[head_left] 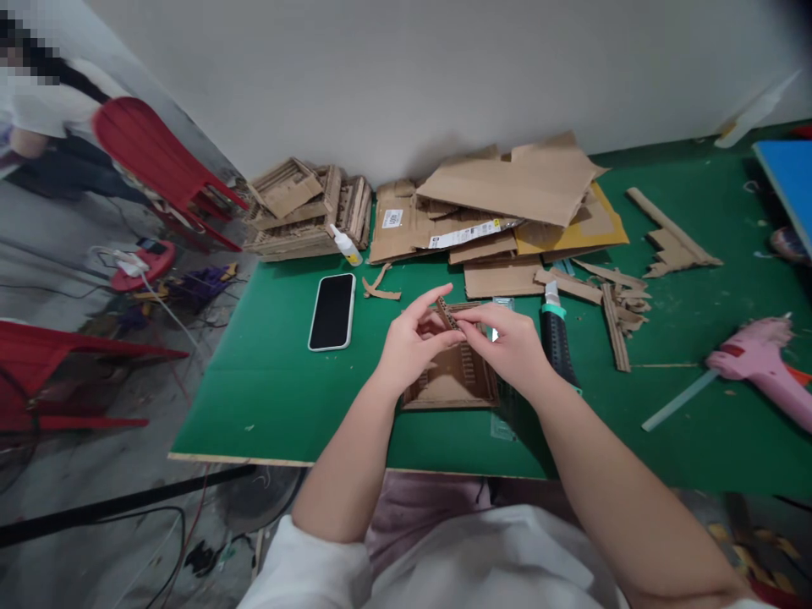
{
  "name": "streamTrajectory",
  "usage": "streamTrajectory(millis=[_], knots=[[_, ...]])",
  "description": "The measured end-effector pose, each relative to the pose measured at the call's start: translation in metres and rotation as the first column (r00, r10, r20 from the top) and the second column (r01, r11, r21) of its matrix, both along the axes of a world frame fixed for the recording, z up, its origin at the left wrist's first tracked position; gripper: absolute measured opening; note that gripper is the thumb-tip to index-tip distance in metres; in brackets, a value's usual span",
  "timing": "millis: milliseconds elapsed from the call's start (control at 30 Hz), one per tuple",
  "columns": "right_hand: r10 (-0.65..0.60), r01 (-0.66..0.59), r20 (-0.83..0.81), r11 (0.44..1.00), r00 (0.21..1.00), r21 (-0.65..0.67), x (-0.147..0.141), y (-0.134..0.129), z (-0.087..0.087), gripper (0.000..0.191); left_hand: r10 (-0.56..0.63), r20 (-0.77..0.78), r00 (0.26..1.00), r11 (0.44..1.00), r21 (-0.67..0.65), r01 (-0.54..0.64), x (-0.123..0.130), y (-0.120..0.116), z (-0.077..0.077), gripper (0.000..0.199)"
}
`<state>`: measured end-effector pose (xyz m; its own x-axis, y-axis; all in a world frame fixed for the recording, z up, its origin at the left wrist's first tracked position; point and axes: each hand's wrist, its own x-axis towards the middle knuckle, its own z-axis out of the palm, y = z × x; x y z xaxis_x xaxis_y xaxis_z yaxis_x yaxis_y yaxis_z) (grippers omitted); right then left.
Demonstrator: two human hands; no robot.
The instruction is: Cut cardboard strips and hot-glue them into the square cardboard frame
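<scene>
Between my two hands is a small strip of corrugated cardboard (447, 313), its fluted edge showing. My left hand (415, 338) pinches it from the left, index finger raised along it. From the other side my right hand (504, 338) grips it with thumb and fingertips. Right below them a shallow cardboard tray (450, 402) with raised edges and small ribbed pieces inside lies on the green table (266, 381); my hands hide its far part. A utility knife (558, 338) with a black and teal handle rests just right of my right hand.
Left of my hands lies a phone (332, 313), with a small glue bottle (346, 245) behind it. Stacked cardboard frames (304, 220) and flat cardboard sheets (507, 186) stand along the wall. Cardboard scraps (625, 309) and a pink glue gun (754, 359) are at right. A person sits far left.
</scene>
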<state>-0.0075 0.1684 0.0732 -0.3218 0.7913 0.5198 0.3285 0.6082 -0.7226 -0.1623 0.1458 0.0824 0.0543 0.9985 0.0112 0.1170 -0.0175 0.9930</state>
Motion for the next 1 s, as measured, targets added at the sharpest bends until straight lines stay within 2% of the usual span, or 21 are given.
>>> streamTrajectory(millis=[200, 367, 667, 867, 1000], knots=[[-0.016, 0.012, 0.028, 0.99, 0.999, 0.139, -0.0004, 0.0016, -0.0014, 0.01, -0.039, 0.035, 0.999, 0.999, -0.002, 0.039, -0.0006, 0.0008, -0.0009, 0.065], [-0.051, 0.036, 0.071, 0.979, 0.996, 0.198, -0.0006, 0.0008, -0.0028, 0.01, -0.041, 0.007, 0.999, 0.999, -0.002, 0.041, -0.0006, 0.0011, 0.0005, 0.063], [-0.096, 0.07, 0.086, 0.961, 0.992, 0.268, -0.0021, 0.0006, -0.0033, 0.009, -0.09, 0.096, 0.991, 0.996, -0.019, 0.093, 0.0006, -0.0008, 0.0024, 0.058], [-0.113, 0.094, 0.063, 0.963, 0.992, 0.251, -0.0038, -0.0003, -0.0032, 0.009, -0.121, 0.14, 0.983, 0.992, -0.031, 0.126, -0.0006, -0.0016, 0.0041, 0.057], [-0.089, 0.08, 0.046, 0.981, 0.995, 0.174, -0.0042, -0.0019, -0.0008, 0.009, -0.155, 0.193, 0.969, 0.986, -0.038, 0.165, -0.0012, -0.0023, 0.0036, 0.057]])
